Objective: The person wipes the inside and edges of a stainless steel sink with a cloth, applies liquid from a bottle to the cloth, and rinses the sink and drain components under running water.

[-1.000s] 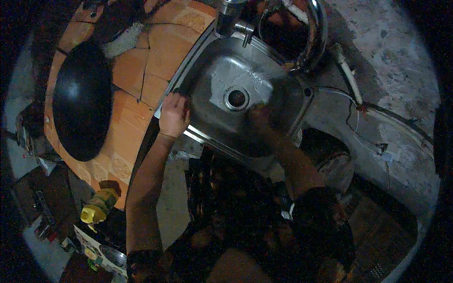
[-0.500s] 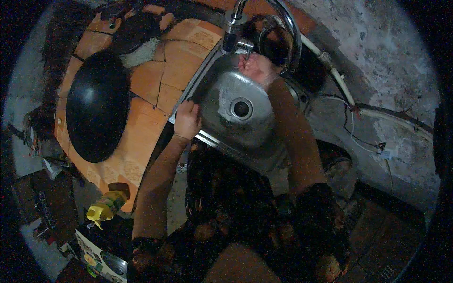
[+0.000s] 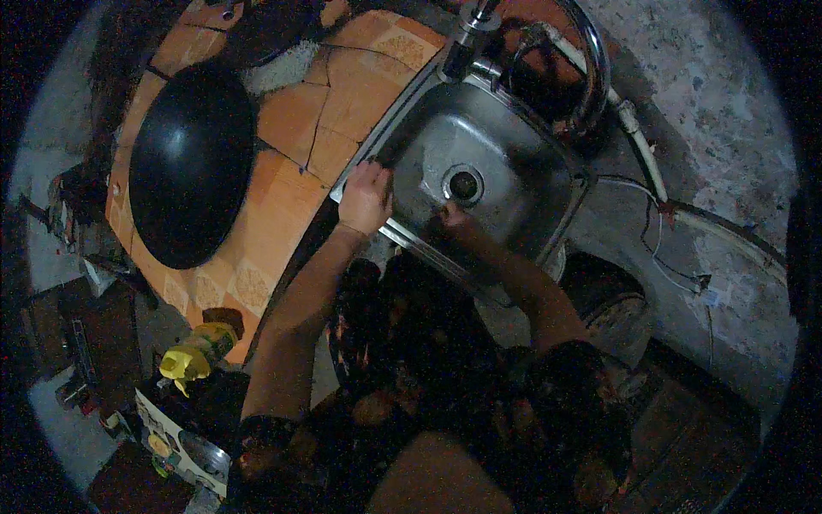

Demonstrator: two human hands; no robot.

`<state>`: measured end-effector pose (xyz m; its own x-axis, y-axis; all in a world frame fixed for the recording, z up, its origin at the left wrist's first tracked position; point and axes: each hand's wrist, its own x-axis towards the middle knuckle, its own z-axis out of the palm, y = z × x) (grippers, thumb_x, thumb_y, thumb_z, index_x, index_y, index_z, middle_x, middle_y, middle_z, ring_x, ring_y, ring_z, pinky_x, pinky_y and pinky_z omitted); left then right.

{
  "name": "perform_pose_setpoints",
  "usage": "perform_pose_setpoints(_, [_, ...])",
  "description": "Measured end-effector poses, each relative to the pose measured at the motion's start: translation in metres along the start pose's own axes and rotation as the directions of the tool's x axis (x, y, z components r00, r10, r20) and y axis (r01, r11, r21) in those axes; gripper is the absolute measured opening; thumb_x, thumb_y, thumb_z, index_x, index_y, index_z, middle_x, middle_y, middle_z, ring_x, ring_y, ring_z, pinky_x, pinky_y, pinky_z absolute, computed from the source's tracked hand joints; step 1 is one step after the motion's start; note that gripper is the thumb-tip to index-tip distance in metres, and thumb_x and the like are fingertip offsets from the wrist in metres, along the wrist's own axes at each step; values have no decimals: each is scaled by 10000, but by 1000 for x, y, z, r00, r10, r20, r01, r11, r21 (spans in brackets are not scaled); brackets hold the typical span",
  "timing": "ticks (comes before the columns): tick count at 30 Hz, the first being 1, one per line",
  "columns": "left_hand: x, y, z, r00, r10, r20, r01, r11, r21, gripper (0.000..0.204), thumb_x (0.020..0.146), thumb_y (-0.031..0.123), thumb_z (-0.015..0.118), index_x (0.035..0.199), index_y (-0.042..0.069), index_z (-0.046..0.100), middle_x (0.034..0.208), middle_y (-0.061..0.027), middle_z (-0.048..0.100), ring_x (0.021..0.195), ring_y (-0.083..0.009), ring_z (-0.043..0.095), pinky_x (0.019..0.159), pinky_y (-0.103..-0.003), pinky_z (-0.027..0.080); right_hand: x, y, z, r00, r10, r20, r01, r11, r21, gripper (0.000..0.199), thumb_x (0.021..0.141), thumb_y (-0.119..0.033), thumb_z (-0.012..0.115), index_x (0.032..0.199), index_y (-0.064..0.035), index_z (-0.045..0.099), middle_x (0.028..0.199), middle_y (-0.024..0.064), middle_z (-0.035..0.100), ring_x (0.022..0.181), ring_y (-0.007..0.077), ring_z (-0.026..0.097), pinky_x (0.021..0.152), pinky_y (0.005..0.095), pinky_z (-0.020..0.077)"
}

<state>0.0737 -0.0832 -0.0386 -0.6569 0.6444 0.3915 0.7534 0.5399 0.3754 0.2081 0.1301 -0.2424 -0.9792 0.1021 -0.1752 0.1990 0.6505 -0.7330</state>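
Note:
A stainless steel sink [image 3: 527,150] with a round drain [image 3: 465,183] lies in front of me. My left hand [image 3: 366,199] is closed over the sink's near left rim, fingers curled across the edge. Inside the basin, just on the near side of the drain, is my right hand [image 3: 452,221]. Its fingers look curled in, but they are dark and mostly hidden, so anything in them does not show. The basin's metal looks wet around the drain. Above the far edge stands a chrome tap [image 3: 473,41] with a curved spout.
To the left, a large black dome-shaped piece [image 3: 193,163] rests on an orange tiled counter [image 3: 287,184]. A yellow bottle [image 3: 199,353] stands at the counter's near end, above a panel with a pictured front [image 3: 175,445]. A pale pipe [image 3: 640,146] runs along the rough wall at right.
My right hand has moved from the basin's far side, beside the tap, toward me to the drain. The left hand stays on the rim. The whole view has shifted.

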Motion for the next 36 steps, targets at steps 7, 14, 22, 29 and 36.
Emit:
perform_pose_setpoints(7, [0, 1, 4, 999, 30, 28, -30, 999, 26, 236, 587, 44, 611, 792, 21, 495, 815, -143, 467, 817, -335, 461, 703, -415, 402, 14, 5, -53, 878, 308, 366, -450, 273, 850, 287, 810, -219, 566, 1013, -19, 529, 912, 77, 581, 899, 196, 562, 768, 322, 454])
perform_pose_setpoints(14, [-12, 28, 18, 998, -35, -57, 39, 997, 61, 177, 613, 35, 601, 773, 9, 530, 761, -160, 491, 756, -347, 485, 668, -425, 418, -12, -120, -129, 950, -32, 312, -302, -359, 883, 321, 813, -226, 577, 1059, -27, 523, 1035, 151, 555, 947, 277, 557, 885, 404, 435])
perform_pose_setpoints(22, [-18, 144, 79, 901, -217, 375, 321, 916, -242, 188, 776, 160, 545, 907, 25, 550, 896, -196, 557, 896, -369, 519, 778, -447, 430, -15, -69, -139, 902, 86, 423, -388, -271, 881, 95, 839, -109, 540, 905, -46, 517, 657, -4, 431, 507, 85, 388, 405, 202, 304])
perform_pose_setpoints(29, [-36, 172, 77, 876, -242, 417, 381, 877, -292, 225, 787, 167, 546, 942, 4, 538, 914, -228, 549, 919, -389, 515, 810, -449, 422, -45, -93, -147, 811, 501, 303, -364, 26, 931, 219, 840, -215, 456, 638, -150, 404, 489, -35, 307, 388, 83, 284, 328, 246, 174])
perform_pose_setpoints(36, [-34, 171, 96, 907, -322, 273, 410, 823, -393, 283, 795, 191, 543, 983, -17, 507, 892, -241, 551, 793, -433, 536, 706, -462, 443, -46, -85, -160, 920, 283, 271, -322, 152, 934, 286, 874, -303, 342, 815, -85, 517, 634, 48, 496, 495, 145, 414, 468, 271, 332])
